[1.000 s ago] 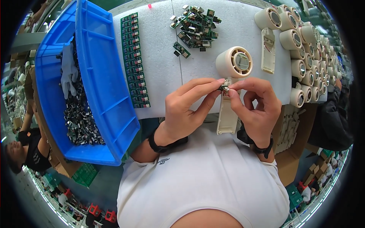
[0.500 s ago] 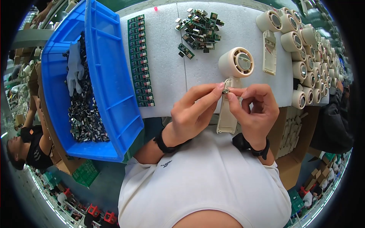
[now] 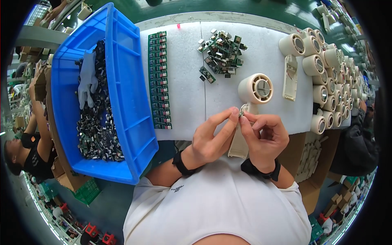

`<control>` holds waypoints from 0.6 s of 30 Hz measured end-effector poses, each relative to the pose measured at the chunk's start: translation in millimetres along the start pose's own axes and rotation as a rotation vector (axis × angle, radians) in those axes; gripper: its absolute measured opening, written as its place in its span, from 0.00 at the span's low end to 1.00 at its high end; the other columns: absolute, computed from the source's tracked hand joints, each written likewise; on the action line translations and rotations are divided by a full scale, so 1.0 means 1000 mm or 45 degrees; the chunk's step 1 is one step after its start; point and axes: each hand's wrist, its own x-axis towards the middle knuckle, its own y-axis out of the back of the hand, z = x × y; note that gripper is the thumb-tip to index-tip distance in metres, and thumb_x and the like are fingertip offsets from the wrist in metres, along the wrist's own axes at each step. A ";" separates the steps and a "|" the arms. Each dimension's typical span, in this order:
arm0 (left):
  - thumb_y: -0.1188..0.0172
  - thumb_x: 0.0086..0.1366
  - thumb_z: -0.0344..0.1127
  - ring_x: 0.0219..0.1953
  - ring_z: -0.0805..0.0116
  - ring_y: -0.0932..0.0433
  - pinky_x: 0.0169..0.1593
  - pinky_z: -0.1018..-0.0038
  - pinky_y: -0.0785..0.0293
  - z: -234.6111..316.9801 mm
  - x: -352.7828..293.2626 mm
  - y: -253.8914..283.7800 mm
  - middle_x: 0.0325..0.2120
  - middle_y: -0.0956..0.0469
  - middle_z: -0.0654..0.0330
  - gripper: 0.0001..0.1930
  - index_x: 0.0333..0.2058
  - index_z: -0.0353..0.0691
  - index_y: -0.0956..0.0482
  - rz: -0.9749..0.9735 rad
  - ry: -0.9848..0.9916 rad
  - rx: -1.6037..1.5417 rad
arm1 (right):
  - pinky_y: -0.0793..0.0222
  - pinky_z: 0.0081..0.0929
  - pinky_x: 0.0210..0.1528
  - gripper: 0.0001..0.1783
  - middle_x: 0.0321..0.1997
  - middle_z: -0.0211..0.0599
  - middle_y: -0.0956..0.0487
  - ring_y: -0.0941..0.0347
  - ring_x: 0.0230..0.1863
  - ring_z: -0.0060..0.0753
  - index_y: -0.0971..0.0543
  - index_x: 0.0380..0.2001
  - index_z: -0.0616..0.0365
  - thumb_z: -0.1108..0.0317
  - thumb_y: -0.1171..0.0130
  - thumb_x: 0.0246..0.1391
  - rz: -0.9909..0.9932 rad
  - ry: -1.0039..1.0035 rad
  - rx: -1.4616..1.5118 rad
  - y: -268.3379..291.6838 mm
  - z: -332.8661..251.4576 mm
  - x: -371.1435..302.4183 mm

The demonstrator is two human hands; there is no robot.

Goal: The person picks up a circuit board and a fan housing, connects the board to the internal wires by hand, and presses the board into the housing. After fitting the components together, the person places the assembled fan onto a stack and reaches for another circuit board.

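The thumb and forefinger of the left hand [image 3: 215, 136] and of the right hand [image 3: 266, 136] meet, clamped together on a small part [image 3: 241, 113] with a silvery glint. Fingertips cover most of it, so its full shape cannot be told. It sits near the centre of the frame, over the upper end of an open cream handle [image 3: 238, 145], just below the round fan head [image 3: 256, 89].

A second ago a dark green edge showed at the left fingertips; now it is hidden and the pinch looks tighter. The whole bench also sits lower in the frame, as the view has shifted. The piles look untouched, so the work seems to be all at the fingertips, with the part in hand rather than set down.

Farther out, a heap of circuit boards [image 3: 223, 53] lies at upper centre and a long board strip [image 3: 159, 81] left of it. A blue bin [image 3: 134, 94] with a pale glove [image 3: 87, 77] fills the left. A second handle [image 3: 290, 77] lies at upper right, beside massed cream fan units [image 3: 322, 81].
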 end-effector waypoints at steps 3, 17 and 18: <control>0.33 0.56 0.13 0.39 0.57 0.14 0.41 0.70 0.16 0.004 0.007 0.007 0.42 0.17 0.48 0.19 0.48 0.30 0.16 -0.002 0.176 -0.076 | 0.38 0.09 0.27 0.15 0.38 0.42 0.13 0.35 0.26 0.06 0.26 0.34 0.58 0.84 0.29 0.51 -0.145 0.028 -0.052 0.014 -0.005 0.003; 0.31 0.59 0.24 0.54 0.50 0.22 0.56 0.60 0.23 -0.004 0.038 0.026 0.52 0.22 0.50 0.20 0.52 0.38 0.17 -0.103 0.258 -0.020 | 0.26 0.25 0.44 0.27 0.47 0.37 0.18 0.23 0.41 0.24 0.20 0.55 0.58 0.70 0.26 0.51 -1.099 0.243 -0.788 0.035 -0.078 0.188; 0.32 0.60 0.25 0.56 0.50 0.24 0.58 0.58 0.25 -0.007 0.042 0.022 0.54 0.24 0.51 0.20 0.52 0.39 0.18 -0.094 0.301 0.160 | 0.26 0.25 0.43 0.26 0.46 0.38 0.18 0.23 0.39 0.25 0.20 0.55 0.59 0.68 0.27 0.53 -1.033 0.210 -0.763 0.028 -0.076 0.215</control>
